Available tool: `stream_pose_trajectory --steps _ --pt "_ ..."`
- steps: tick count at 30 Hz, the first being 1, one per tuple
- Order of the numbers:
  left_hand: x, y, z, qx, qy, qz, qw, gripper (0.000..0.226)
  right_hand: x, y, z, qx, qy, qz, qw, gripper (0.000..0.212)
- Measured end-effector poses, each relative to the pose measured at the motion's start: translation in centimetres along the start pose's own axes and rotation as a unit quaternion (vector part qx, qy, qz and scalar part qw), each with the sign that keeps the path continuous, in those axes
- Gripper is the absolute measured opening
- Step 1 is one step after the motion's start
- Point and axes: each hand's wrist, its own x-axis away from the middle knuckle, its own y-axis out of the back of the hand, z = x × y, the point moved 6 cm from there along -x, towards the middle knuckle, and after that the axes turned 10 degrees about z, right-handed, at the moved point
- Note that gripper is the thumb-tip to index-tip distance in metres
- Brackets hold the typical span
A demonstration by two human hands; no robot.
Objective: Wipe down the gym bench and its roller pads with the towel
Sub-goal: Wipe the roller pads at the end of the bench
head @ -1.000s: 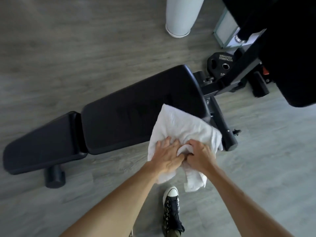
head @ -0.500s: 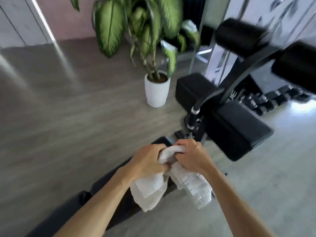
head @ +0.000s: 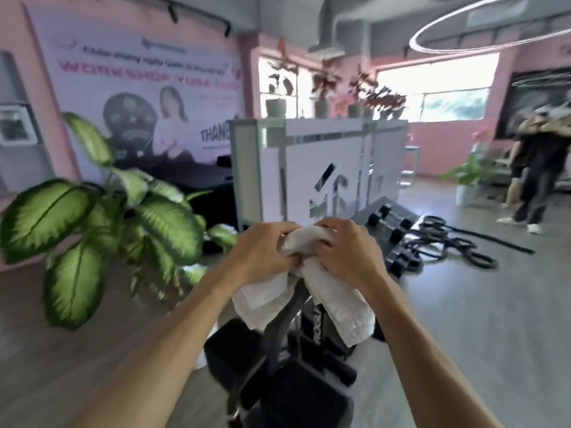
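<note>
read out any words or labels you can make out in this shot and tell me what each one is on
"WORKSHOP": large pink letters on the wall banner; the words after it are blurred.
"THAN": dark letters low on the banner, cut off by the white partition.
Small lines atop the banner: too blurred.
White lettering on the bench frame below the towel: unreadable.

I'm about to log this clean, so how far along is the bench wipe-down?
Done: nothing can be confirmed; the pads show no visible wipe marks. In hand: the left hand and right hand bunch the towel in the air above the bench frame, not on a pad. Left: apparently the roller pads, which aren't clearly in view.
</note>
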Motion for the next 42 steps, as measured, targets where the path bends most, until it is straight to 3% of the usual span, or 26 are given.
stream_pose_trajectory --steps 6,13,18,20,22,24,29,31,33,35,36,38,40,42 --pt "-12.5 -2.0 -3.7 -0.011 -0.053 0.006 0.999 0.031 -6.7 7.0 -5.9 0.055 -0.023 -0.048 0.997 0.03" --pt "-18.1 -7.8 -3.8 0.007 -0.104 0.041 0.994 0.03 -8.3 6.5 -12.7 0.113 -0.072 -0.08 0.988 0.026" --pt "-17.8 -15.6 0.0 -0.055 -0.097 0.15 0.982 0.034 -6.4 -0.1 -17.6 0.151 -0.126 -0.008 0.98 0.023" --pt "-16.5 -18.9 2.1 -0.103 -0.095 0.199 0.97 0.041 -5.1 -3.5 -19.1 0.148 -0.138 0.036 0.979 0.033" --pt "-15.5 -20.6 3.4 -0.115 -0.104 0.185 0.97 0.049 -4.2 -5.4 -19.8 0.148 -0.138 0.051 0.978 0.045" --pt "-15.1 -20.6 3.9 -0.094 -0.115 0.168 0.975 0.049 -4.2 -5.8 -19.7 0.149 -0.138 0.056 0.978 0.041" --pt "-15.7 -20.8 4.9 -0.056 -0.11 0.285 0.951 0.053 -4.6 -5.5 -19.2 0.121 -0.159 0.103 0.974 0.036" --pt "-15.7 -21.4 5.5 -0.045 -0.108 0.325 0.938 0.061 -4.5 -5.8 -19.7 0.069 -0.179 0.154 0.969 0.047" --pt "-15.8 -21.7 6.0 0.047 -0.094 0.378 0.92 0.056 -4.3 -5.9 -20.4 0.021 -0.21 0.168 0.963 0.068" --pt "-16.3 -21.2 6.7 0.177 -0.055 0.36 0.914 0.041 -3.5 -6.2 -21.8 0.054 -0.252 0.163 0.952 0.075" --pt "-16.7 -21.0 7.4 0.194 -0.03 0.316 0.928 0.041 -3.0 -6.7 -22.4 0.098 -0.261 0.162 0.947 0.068" --pt "-17.0 -21.9 8.3 0.106 -0.001 0.241 0.965 0.048 -2.1 -7.5 -23.1 0.151 -0.266 0.143 0.941 0.055" --pt "-16.1 -24.0 8.5 0.01 0.011 0.252 0.968 0.052 -1.4 -7.5 -23.4 0.12 -0.289 0.104 0.944 0.062" --pt "-15.3 -25.1 8.5 0.008 -0.003 0.252 0.968 0.058 -1.1 -7.4 -23.6 0.103 -0.277 0.096 0.951 0.078"
